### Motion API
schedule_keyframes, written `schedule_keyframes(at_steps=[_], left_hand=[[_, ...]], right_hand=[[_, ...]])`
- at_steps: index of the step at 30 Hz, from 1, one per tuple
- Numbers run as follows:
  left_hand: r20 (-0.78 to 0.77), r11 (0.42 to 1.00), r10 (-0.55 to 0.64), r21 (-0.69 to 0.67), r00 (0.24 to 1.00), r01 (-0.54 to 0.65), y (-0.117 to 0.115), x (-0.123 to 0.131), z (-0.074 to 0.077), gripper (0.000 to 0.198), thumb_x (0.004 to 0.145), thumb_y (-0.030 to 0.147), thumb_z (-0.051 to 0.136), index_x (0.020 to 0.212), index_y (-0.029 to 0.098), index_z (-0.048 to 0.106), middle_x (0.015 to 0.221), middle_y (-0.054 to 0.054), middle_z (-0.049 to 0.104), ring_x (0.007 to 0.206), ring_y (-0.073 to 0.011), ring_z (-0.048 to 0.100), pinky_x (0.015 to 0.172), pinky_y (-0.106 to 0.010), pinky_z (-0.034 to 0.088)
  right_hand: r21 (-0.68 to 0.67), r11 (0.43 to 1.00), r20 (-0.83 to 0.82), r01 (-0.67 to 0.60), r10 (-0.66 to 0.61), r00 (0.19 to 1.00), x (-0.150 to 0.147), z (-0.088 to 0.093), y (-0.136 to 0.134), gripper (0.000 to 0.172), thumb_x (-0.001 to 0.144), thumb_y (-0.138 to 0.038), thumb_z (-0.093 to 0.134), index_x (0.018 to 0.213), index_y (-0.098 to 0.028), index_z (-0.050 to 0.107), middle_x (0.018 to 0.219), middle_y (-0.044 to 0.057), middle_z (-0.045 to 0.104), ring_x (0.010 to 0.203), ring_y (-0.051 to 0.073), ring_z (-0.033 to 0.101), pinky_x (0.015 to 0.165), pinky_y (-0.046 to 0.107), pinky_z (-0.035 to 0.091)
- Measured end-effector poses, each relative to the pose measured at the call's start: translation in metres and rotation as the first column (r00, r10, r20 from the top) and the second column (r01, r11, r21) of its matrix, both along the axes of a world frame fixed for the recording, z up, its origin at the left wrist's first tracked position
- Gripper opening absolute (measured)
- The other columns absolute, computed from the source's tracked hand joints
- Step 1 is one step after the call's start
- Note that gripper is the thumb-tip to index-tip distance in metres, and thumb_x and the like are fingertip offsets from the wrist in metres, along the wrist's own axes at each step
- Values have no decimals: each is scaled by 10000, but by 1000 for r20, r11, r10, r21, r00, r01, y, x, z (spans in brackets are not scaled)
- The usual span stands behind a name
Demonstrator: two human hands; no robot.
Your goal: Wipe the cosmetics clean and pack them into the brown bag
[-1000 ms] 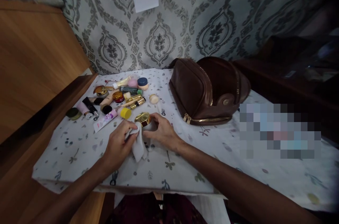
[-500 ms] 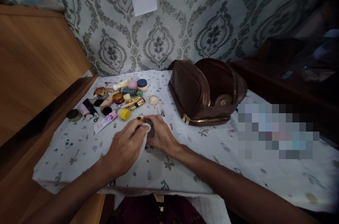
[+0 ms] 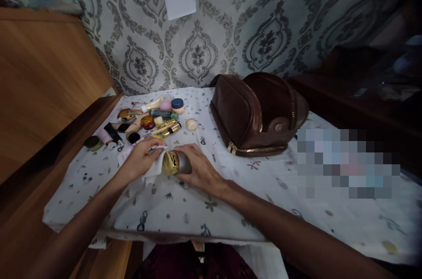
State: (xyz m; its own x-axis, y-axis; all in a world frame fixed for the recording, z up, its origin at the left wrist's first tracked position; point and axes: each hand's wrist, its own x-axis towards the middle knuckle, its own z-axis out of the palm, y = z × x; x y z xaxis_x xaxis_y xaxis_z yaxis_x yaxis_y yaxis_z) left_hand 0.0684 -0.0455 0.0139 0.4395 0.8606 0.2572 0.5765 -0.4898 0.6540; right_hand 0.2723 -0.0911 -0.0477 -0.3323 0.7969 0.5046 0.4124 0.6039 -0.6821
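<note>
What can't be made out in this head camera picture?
In the head view:
Part of the gold-lidded round jar: covered by the right hand.
Part of the white cloth: under the left hand.
Most of the small yellow object and part of the white-and-pink tube: behind that hand.
The inside of the brown leather bag: too dark.
Things behind the pixelated patch: masked.

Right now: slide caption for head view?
Right hand holds a gold-lidded jar, left hand a white cloth; brown bag at right.

A brown bag (image 3: pixel 234 110) sits below a patterned wall (image 3: pixel 227 57) bearing a white card (image 3: pixel 180 4).
</note>
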Motion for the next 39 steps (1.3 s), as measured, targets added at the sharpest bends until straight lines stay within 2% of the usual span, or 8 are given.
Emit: schedule_keyframes(at_steps=[4,8,16,21,24,30,35,39], left_hand=[[98,998,62,-5,993,-62,-8,-7,-16,213,848,322,553,936,187,692,945,-56,713,916,-229,647,857,-359,497],[135,988,73,127,988,-90,-25,-1,-13,180,899,254,540,1003,195,674,994,-50,666,977,-209,613,897,-341,465],[-50,921,-239,304,970,243,-51,13,7,261,951,84,453,1060,219,648,1039,-44,614,987,-162,599,848,-281,476],[-143,850,-351,366,925,379,-51,2,5,289,944,53,434,1024,218,657,1063,-69,646,986,-183,601,831,-315,494],[-123,876,-318,342,940,341,-45,-6,-1,290,943,70,436,999,228,673,1065,-69,647,996,-188,605,845,-327,497],[72,978,-104,188,992,89,-33,-4,-16,197,922,160,505,977,228,682,979,-39,652,962,-188,615,869,-324,488],[204,998,7,67,979,-21,-33,4,-16,155,910,231,546,1023,210,651,1009,-40,656,978,-204,612,873,-323,479],[175,994,-37,104,984,18,-37,8,-9,187,930,268,537,1075,213,642,1043,-55,645,1012,-214,601,883,-332,470]], right_hand=[[-46,998,-25,51,-52,998,2,-4,2,742,696,-233,847,1349,-237,495,1251,107,599,1175,293,549,981,484,482],[-5,999,-35,52,-52,998,2,-8,5,769,696,-291,856,1374,-241,497,1248,109,620,1164,298,561,974,489,483],[54,998,-27,40,-38,999,3,-4,3,679,748,-228,769,1367,-220,490,1212,108,645,1112,279,587,952,460,476],[-53,995,-61,79,-82,995,2,-3,2,649,722,-213,744,1327,-210,508,1245,108,627,1125,272,585,940,423,473],[-138,984,-82,111,-123,989,1,0,4,556,709,-251,755,1225,-202,556,1133,82,655,1046,261,603,892,401,485],[-192,966,-120,175,-200,972,3,9,4,411,652,-278,807,1013,-209,624,998,45,571,993,241,562,885,389,469],[-378,926,-338,0,-138,931,5,14,4,390,658,-353,798,974,-208,621,917,12,563,887,201,560,820,347,462],[-483,861,-464,-161,-95,881,5,14,5,402,662,-394,796,957,-200,604,842,-11,574,820,174,560,793,326,463]])
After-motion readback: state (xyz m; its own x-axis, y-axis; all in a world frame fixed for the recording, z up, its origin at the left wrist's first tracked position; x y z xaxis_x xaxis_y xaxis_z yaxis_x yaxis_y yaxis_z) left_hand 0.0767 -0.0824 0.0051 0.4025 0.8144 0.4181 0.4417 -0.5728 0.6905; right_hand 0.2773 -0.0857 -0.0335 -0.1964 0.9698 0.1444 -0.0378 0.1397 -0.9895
